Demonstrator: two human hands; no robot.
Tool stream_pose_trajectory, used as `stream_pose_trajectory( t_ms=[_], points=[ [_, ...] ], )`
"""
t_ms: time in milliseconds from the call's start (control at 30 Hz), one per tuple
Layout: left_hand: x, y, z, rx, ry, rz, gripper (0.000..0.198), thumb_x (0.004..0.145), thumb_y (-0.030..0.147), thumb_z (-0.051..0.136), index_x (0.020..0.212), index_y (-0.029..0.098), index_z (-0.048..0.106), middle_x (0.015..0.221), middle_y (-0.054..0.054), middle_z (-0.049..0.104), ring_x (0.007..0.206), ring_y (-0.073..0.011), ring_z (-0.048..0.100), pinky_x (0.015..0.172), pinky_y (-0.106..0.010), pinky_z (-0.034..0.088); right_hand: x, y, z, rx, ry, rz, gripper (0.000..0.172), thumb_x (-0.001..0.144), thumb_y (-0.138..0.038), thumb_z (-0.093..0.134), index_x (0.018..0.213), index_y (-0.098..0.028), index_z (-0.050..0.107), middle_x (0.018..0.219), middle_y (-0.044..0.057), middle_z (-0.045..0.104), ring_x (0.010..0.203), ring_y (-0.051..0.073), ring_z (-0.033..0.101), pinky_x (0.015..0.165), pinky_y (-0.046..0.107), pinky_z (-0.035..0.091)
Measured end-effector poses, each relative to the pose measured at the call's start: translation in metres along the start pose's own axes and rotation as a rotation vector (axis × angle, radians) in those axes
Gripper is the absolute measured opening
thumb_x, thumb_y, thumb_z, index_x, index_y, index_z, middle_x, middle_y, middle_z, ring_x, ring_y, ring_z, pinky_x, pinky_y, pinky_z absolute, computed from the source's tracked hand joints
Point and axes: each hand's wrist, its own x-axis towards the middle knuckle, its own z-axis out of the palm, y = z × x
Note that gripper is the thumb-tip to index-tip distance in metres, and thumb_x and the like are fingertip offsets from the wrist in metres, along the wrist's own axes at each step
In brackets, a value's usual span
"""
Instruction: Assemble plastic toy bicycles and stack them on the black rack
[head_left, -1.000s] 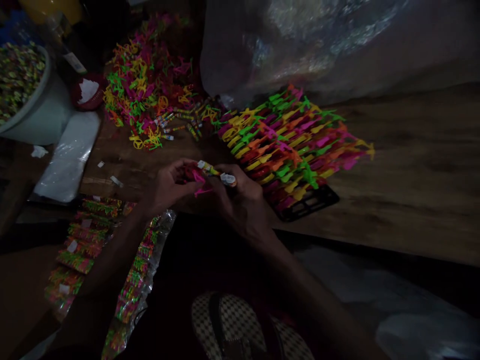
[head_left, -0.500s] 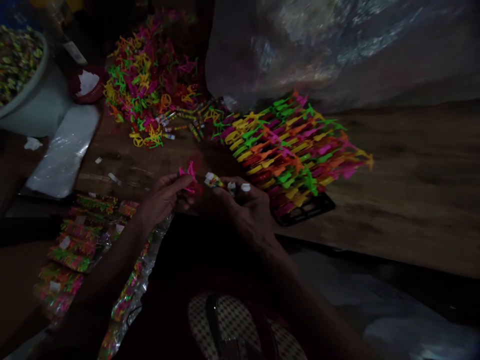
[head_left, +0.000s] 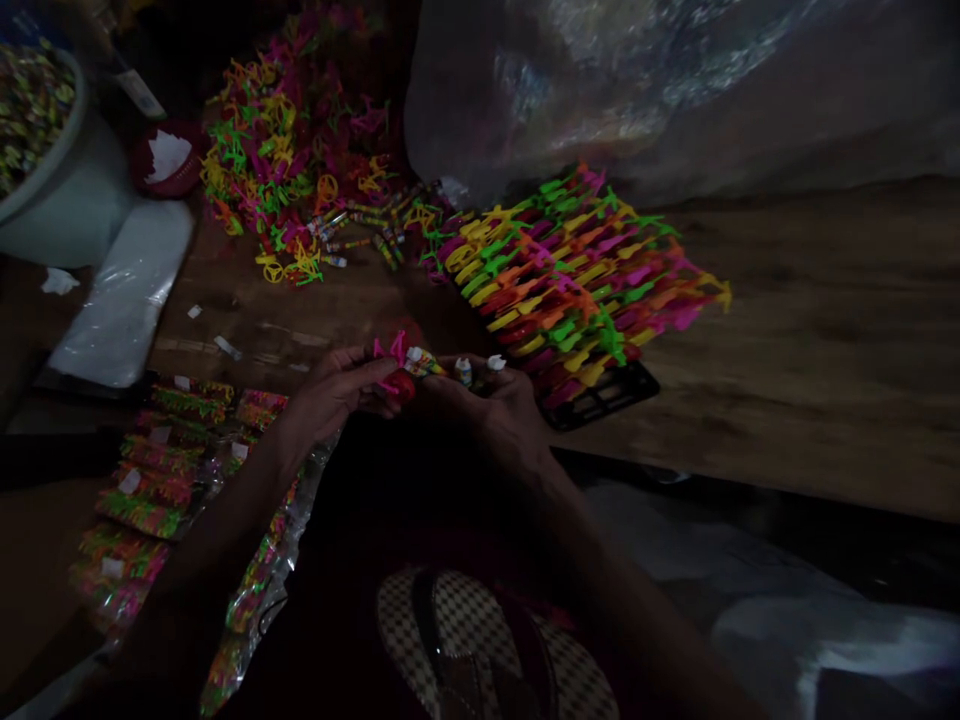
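My left hand [head_left: 349, 385] pinches small plastic toy pieces, one pink [head_left: 391, 350] and one red [head_left: 401, 385]. My right hand [head_left: 495, 405] is closed around several small printed tubes with white ends. One tube [head_left: 424, 362] points left, its white end right at the pink piece; whether they are joined I cannot tell. Another white-ended tube [head_left: 463, 372] sticks up between the right fingers. Just beyond that hand, rows of bright plastic toys [head_left: 570, 280] lie on a black rack [head_left: 619, 395].
A pile of loose colourful toy parts [head_left: 277, 170] lies at the back, with loose printed tubes [head_left: 367, 235] beside it. At left are a bucket of tubes [head_left: 82, 190], a red basket [head_left: 180, 180] and plastic bags [head_left: 127, 290]. Packed strips [head_left: 154, 470] hang below the table edge.
My left hand has moved slightly right, bringing the pink piece up to the white end of the tube in my right hand. A red piece now shows more clearly beneath the pink one.
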Motion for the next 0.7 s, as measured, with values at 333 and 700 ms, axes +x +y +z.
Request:
stream_pose_trajectory(
  t_ms=[333, 700],
  points=[
    [-0.003, 0.011, -0.001, 0.084, -0.096, -0.115, 0.045, 0.064, 0.041, 0.088, 0.087, 0.011, 0.064, 0.069, -0.003, 0.069, 0.055, -0.0143, 0.065, 0.050, -0.022, 0.053, -0.002, 0.000, -0.003, 0.006, -0.110, -0.053, 0.039, 0.060, -0.047, 0.085, 0.079, -0.015, 0.073, 0.068, 0.001, 0.066, 0.060, 0.013, 0.057, 0.056, 0.025, 0.048],
    [-0.002, -0.002, -0.005, 0.237, -0.017, -0.099, 0.039, 0.069, 0.038, 0.084, 0.091, 0.010, 0.068, 0.073, -0.006, 0.070, 0.058, -0.0143, 0.066, 0.053, -0.023, 0.057, -0.003, 0.000, -0.010, -0.352, -0.171, -0.358, 0.031, 0.078, -0.046, 0.076, 0.077, -0.015, 0.072, 0.070, 0.002, 0.069, 0.062, 0.014, 0.059, 0.059, 0.025, 0.047]
  ],
)
